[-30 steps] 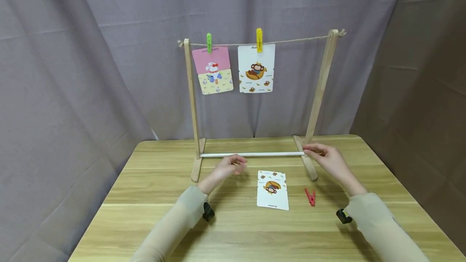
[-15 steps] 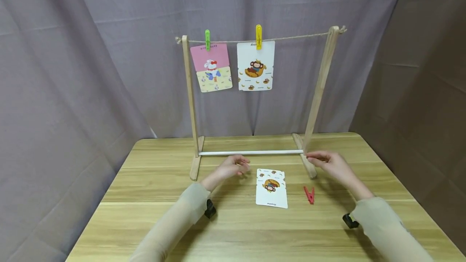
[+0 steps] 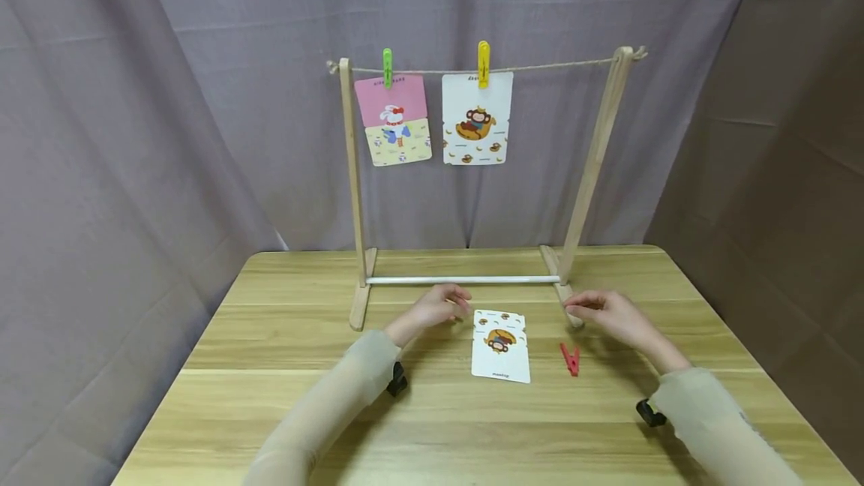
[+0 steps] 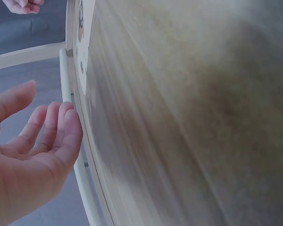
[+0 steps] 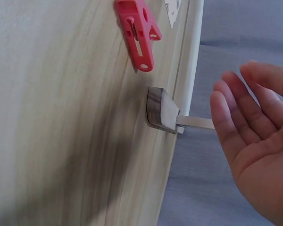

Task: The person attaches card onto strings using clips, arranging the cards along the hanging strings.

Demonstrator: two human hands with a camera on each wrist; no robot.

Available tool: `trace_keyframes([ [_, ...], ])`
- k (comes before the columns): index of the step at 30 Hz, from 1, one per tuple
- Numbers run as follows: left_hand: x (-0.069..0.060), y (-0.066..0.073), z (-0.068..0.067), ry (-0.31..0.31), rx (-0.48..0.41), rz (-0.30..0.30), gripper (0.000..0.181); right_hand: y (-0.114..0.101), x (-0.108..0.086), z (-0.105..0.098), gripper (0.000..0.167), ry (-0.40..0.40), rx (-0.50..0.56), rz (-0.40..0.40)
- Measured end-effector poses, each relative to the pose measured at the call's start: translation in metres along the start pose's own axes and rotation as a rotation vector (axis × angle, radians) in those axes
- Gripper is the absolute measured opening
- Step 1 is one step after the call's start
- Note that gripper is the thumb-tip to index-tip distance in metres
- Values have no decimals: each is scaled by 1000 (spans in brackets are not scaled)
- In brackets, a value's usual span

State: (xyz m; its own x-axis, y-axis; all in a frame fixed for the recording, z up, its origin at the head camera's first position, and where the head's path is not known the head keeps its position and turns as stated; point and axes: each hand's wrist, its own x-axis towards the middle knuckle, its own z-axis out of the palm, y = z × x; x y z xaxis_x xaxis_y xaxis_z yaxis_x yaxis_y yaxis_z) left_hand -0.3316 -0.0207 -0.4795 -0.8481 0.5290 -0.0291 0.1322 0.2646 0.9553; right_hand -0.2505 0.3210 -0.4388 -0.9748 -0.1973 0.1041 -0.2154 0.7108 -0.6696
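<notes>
A white card with a monkey on a banana (image 3: 501,358) lies on the table between the hands, its picture upside down to me. My left hand (image 3: 433,307) hovers just left of the card, fingers loosely bent and holding nothing; the left wrist view shows its palm (image 4: 33,155) bare. To the right of the card lies a red clothespin (image 3: 571,359). Above and beyond it is my right hand (image 3: 610,313), near the rack's right foot. In the right wrist view its palm (image 5: 264,150) is bare too, with the fingers relaxed.
A wooden rack (image 3: 589,171) stands at the table's back, a white rod (image 3: 466,280) joining its feet. From its string (image 3: 553,65) hang a pink and yellow card (image 3: 394,107) under a green clothespin (image 3: 388,68) and a monkey card (image 3: 476,148) under a yellow clothespin (image 3: 484,64).
My left hand has moved a little right, closer to the card on the table. The right hand has drawn back from the rack's right post toward me. The view has shifted slightly.
</notes>
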Motion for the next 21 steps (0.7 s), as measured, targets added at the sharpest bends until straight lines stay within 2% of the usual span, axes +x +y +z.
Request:
trace_keyframes([
  [7,5,0,8,-6,47,-10,36,2,-3,2,26,-29,28,-7],
  [15,12,-4,11,-7,107,-25,34,10,-5,6,29,-113,157,16],
  [21,16,-3,12,-19,157,-30,36,14,-6,6,29,-102,125,14],
])
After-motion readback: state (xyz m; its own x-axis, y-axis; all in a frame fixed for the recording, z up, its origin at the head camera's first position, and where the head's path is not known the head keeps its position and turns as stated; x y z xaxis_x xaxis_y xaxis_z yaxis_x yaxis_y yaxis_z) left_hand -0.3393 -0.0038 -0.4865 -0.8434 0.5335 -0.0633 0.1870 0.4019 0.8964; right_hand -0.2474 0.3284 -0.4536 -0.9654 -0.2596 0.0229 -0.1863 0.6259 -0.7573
